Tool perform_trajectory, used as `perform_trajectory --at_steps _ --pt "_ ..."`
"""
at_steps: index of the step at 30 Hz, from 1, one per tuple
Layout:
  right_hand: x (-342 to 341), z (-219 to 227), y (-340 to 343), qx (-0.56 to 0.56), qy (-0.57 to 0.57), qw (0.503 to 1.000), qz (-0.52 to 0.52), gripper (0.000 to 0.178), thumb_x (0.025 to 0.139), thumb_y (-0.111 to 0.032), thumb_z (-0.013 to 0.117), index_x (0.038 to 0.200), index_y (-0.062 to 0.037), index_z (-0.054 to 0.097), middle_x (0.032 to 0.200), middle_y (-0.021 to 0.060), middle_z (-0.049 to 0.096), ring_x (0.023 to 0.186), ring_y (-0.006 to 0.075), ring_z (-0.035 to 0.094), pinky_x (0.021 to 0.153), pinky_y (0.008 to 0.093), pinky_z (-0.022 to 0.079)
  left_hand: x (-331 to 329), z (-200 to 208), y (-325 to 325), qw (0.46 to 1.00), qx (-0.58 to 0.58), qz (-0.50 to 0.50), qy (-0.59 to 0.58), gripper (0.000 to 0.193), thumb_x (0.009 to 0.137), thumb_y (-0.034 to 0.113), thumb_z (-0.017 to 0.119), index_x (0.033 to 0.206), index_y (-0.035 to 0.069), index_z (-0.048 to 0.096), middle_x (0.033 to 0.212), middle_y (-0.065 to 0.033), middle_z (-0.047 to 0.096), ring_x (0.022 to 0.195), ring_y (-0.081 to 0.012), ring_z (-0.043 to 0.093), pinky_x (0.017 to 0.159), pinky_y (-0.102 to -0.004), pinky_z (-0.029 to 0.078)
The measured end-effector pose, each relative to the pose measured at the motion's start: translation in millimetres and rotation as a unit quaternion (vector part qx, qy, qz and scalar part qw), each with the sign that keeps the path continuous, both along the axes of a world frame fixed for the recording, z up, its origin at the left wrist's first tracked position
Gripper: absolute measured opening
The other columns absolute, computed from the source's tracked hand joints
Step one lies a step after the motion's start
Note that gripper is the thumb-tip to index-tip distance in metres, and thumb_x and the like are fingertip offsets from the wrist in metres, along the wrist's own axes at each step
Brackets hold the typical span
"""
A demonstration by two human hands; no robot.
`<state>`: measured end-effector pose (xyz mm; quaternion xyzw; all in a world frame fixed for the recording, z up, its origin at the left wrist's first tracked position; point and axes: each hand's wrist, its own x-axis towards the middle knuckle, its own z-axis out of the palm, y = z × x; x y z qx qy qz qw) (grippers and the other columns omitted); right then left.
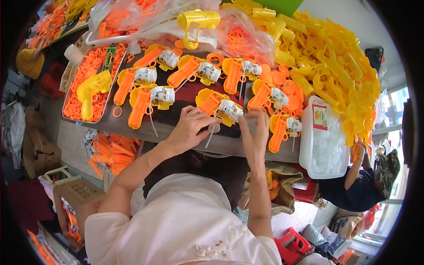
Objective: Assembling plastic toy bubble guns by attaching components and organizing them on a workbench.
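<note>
A half-built toy water gun [209,104] lies in front of me, its yellow shell holding an orange tank and a white mechanism [230,109]. My left hand [193,126] is at its near side, thumb and fingers bent around a small clear plastic part [214,128]; a thin pale tube [209,140] hangs below. On the other side, my right hand [255,132] has its fingers apart, one fingertip close to or touching the white mechanism. Several similar half-built guns surround it, among them one at the left [140,106] and one at the right [278,132].
At left, a metal tray [125,66] holds orange rings and a yellow gun shell [93,90]. A white tub [324,161] of clear parts stands right, beside heaped yellow shells [327,57]. Orange discs [289,87] lie between. Another person's hand [360,150] shows far right.
</note>
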<state>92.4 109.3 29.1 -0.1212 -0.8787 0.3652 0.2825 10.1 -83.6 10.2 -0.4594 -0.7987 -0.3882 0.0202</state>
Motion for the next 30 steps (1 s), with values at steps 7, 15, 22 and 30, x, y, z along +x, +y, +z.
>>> perform_trajectory --at_steps 7,15,22,30 --pt "-41.8 -2.9 17.0 0.089 -0.131 0.983 0.095 0.038 0.081 -0.028 0.071 0.105 0.0003 0.064 0.096 0.0169 0.067 0.090 0.0293 0.062 0.079 0.0383 0.047 4.7 -2.8 -7.0 0.997 0.054 -0.023 -0.055 0.037 0.075 0.000 0.070 0.110 0.012 0.067 0.099 -0.0003 0.067 0.098 -0.0149 0.059 0.096 -0.0364 0.032" --pt "-66.6 12.7 34.5 0.021 -0.238 0.952 0.191 0.036 0.075 -0.018 0.072 0.105 0.0014 0.065 0.091 0.0143 0.068 0.085 0.0231 0.065 0.076 0.0348 0.048 -16.8 1.5 23.9 0.990 0.064 -0.040 0.118 0.024 0.080 0.013 0.071 0.104 0.012 0.066 0.090 0.0002 0.067 0.088 -0.0148 0.059 0.093 -0.0365 0.035" --pt "-68.1 13.7 32.8 0.015 -0.250 0.950 0.184 0.034 0.072 -0.016 0.073 0.101 0.0007 0.066 0.087 0.0129 0.067 0.084 0.0212 0.064 0.073 0.0340 0.049 -24.1 -8.4 34.7 0.966 0.009 -0.088 0.243 0.022 0.085 0.014 0.061 0.106 0.010 0.065 0.095 0.0006 0.065 0.099 -0.0158 0.057 0.095 -0.0390 0.035" --pt "-64.6 7.7 33.8 0.029 -0.230 0.958 0.170 0.034 0.069 -0.018 0.074 0.098 -0.0016 0.067 0.090 0.0146 0.068 0.086 0.0284 0.065 0.075 0.0394 0.049 -17.9 -7.4 38.5 0.949 -0.024 -0.099 0.297 0.024 0.083 0.011 0.061 0.107 0.010 0.065 0.098 0.0004 0.062 0.101 -0.0181 0.057 0.096 -0.0405 0.036"
